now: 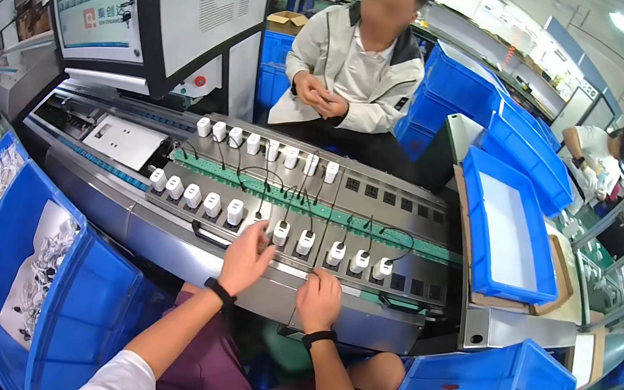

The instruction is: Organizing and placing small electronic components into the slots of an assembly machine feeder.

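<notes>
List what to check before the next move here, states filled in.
1. Left hand clear of the near charger row: not ok, it is right at the row.
2. Right hand has a secure grip on the long black cable: cannot tell, fingertips too small to read.
3. Co-worker's hands clear of the chargers: ok, held together in front of the body.
4. Near-row sockets all filled: not ok, right-end ones are bare.
5. Leftmost near-row charger cabled: not ok, no cable visible.
6. Chargers fully seated: cannot tell.
</notes>
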Action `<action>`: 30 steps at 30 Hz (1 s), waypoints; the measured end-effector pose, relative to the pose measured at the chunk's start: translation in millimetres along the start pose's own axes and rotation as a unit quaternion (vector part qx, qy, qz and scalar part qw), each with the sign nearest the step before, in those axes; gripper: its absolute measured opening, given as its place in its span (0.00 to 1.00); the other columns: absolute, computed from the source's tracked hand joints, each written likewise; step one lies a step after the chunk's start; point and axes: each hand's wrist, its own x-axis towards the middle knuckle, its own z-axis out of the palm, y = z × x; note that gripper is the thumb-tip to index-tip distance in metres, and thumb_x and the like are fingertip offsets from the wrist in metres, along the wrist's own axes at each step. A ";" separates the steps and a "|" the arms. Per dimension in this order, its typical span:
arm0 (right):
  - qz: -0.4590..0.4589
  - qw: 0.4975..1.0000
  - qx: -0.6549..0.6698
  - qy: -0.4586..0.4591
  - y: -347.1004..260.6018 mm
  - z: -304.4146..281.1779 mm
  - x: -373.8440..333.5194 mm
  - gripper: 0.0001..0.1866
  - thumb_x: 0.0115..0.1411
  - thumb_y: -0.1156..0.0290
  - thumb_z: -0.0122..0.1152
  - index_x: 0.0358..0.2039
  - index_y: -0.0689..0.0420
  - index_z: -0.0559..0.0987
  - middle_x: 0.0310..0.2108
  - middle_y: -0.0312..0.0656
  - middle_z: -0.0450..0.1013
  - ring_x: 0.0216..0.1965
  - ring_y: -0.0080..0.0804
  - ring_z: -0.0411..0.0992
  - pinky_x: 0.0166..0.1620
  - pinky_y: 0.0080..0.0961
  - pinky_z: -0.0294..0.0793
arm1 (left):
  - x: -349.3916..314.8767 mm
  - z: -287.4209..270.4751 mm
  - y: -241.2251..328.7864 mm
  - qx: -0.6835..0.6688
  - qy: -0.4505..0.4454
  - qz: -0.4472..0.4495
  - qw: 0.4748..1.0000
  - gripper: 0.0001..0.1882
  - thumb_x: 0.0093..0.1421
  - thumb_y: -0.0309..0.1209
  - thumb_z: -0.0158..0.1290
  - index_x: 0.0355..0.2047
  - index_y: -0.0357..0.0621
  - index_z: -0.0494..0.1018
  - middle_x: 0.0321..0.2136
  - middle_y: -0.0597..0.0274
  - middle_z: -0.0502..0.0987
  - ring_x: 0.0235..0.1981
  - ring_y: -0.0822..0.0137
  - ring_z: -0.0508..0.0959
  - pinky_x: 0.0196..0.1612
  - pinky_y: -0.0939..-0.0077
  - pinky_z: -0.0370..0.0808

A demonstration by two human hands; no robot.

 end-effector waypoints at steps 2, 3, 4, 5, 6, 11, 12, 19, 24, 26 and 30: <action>0.005 1.000 -0.013 0.004 -1.5 -1.5 0.2 0.12 0.50 0.75 0.64 0.37 0.57 0.80 0.47 0.42 0.77 0.49 0.46 0.74 0.52 0.43 0.74 | -10.7 -2.8 -20.7 0.104 0.065 0.106 0.987 0.27 0.59 0.30 0.61 0.58 0.40 0.68 0.45 0.49 0.74 0.47 0.48 0.75 0.53 0.56 0.73; 0.003 1.000 -0.008 -0.009 5.7 -2.7 -2.6 0.11 0.51 0.75 0.64 0.37 0.58 0.80 0.47 0.43 0.77 0.49 0.46 0.74 0.52 0.43 0.75 | -12.5 -1.7 -19.2 0.129 0.064 0.104 0.984 0.28 0.58 0.30 0.61 0.59 0.41 0.69 0.50 0.48 0.72 0.53 0.46 0.71 0.58 0.53 0.69; 0.003 1.000 -0.006 -0.021 12.7 -2.6 -5.9 0.11 0.51 0.74 0.63 0.37 0.58 0.80 0.47 0.44 0.77 0.49 0.47 0.74 0.52 0.43 0.75 | -13.4 -2.8 -16.5 0.152 0.061 0.105 0.981 0.29 0.57 0.31 0.62 0.59 0.42 0.70 0.56 0.46 0.69 0.58 0.43 0.68 0.63 0.49 0.65; 0.037 0.999 0.011 -0.031 12.7 9.5 -9.2 0.11 0.51 0.74 0.63 0.37 0.58 0.79 0.46 0.44 0.76 0.48 0.47 0.74 0.51 0.42 0.75 | -12.7 -8.4 -20.0 0.194 0.072 0.112 0.972 0.30 0.57 0.31 0.62 0.60 0.42 0.70 0.59 0.46 0.68 0.61 0.42 0.66 0.65 0.48 0.62; 0.074 0.996 0.023 -0.037 12.7 20.1 -10.4 0.11 0.51 0.74 0.63 0.37 0.58 0.79 0.46 0.44 0.76 0.46 0.48 0.75 0.50 0.41 0.76 | -7.5 -11.5 -22.9 0.231 0.081 0.122 0.962 0.30 0.58 0.32 0.62 0.61 0.43 0.71 0.62 0.46 0.67 0.63 0.41 0.65 0.67 0.46 0.60; 0.016 1.000 -0.020 0.004 -3.4 -1.3 4.3 0.12 0.51 0.74 0.62 0.39 0.59 0.79 0.47 0.44 0.75 0.48 0.47 0.74 0.51 0.41 0.75 | 20.5 -2.9 -29.1 0.276 0.051 0.181 0.942 0.31 0.59 0.31 0.59 0.64 0.43 0.69 0.68 0.47 0.64 0.69 0.44 0.62 0.68 0.47 0.60; 0.010 1.000 -0.009 0.005 -3.2 -4.7 4.8 0.13 0.51 0.74 0.62 0.40 0.59 0.78 0.47 0.44 0.75 0.49 0.46 0.73 0.52 0.41 0.75 | 22.5 2.0 -36.1 0.260 0.041 0.197 0.945 0.31 0.59 0.31 0.59 0.64 0.43 0.69 0.68 0.47 0.64 0.69 0.44 0.62 0.68 0.47 0.60; 0.013 1.000 -0.007 0.014 -1.6 -4.8 -1.4 0.14 0.52 0.73 0.62 0.41 0.58 0.78 0.47 0.43 0.74 0.49 0.45 0.73 0.53 0.40 0.74 | 16.2 10.7 -37.3 0.222 0.048 0.140 0.964 0.33 0.61 0.27 0.54 0.68 0.43 0.65 0.67 0.47 0.65 0.67 0.43 0.65 0.67 0.52 0.62; 0.010 1.000 0.020 -0.003 -8.3 -8.5 -4.3 0.15 0.52 0.72 0.63 0.41 0.59 0.78 0.48 0.44 0.74 0.50 0.45 0.73 0.53 0.40 0.74 | 11.9 -11.8 -19.4 0.180 0.027 0.130 0.975 0.32 0.63 0.26 0.53 0.68 0.41 0.63 0.67 0.48 0.66 0.67 0.45 0.66 0.67 0.54 0.62; 0.007 1.000 0.026 -0.007 -6.0 -1.4 -7.8 0.15 0.52 0.72 0.62 0.42 0.59 0.78 0.49 0.44 0.74 0.51 0.45 0.72 0.54 0.40 0.74 | 10.2 -33.9 1.5 0.099 0.033 0.121 0.987 0.32 0.64 0.26 0.54 0.69 0.41 0.63 0.66 0.49 0.67 0.67 0.48 0.67 0.68 0.55 0.62; 0.034 0.998 0.000 -0.051 1.0 2.4 -11.4 0.15 0.51 0.72 0.63 0.41 0.59 0.79 0.49 0.45 0.75 0.50 0.48 0.73 0.53 0.43 0.75 | 16.6 -79.5 122.0 -0.313 -0.057 0.085 0.944 0.38 0.67 0.47 0.54 0.71 0.40 0.59 0.64 0.46 0.70 0.68 0.53 0.68 0.69 0.61 0.60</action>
